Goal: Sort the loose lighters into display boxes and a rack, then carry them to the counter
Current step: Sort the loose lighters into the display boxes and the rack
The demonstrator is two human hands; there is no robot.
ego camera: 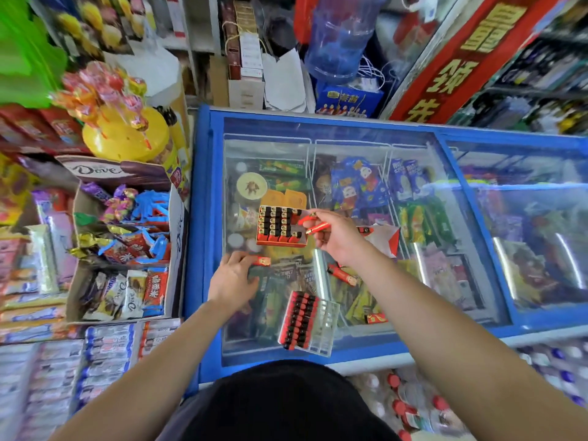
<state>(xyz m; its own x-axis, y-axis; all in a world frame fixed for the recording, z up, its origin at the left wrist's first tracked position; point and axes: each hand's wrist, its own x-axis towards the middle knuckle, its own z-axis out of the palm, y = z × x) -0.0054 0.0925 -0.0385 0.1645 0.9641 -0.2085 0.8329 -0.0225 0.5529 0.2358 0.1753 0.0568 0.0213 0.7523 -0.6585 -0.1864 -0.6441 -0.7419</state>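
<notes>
An orange display box [280,226] partly filled with red lighters stands on the glass lid of a blue freezer [203,218]. My right hand [337,238] hovers just right of the box and grips two red lighters [315,225]. My left hand [234,276] rests on the glass and pinches one red lighter [261,261]. A clear plastic rack [318,326] with a row of red lighters along its left side lies near the front edge. Loose red lighters [342,274] lie on the glass, another [376,318] lies near the rack, and one [365,230] behind my right hand.
A red and white bag or box [386,238] lies right of my right hand. Open cartons of chocolates [127,246] and a yellow lollipop stand [122,132] crowd the left side. A water jug [337,43] and boxes stand behind the freezer. Bottles [410,405] sit below.
</notes>
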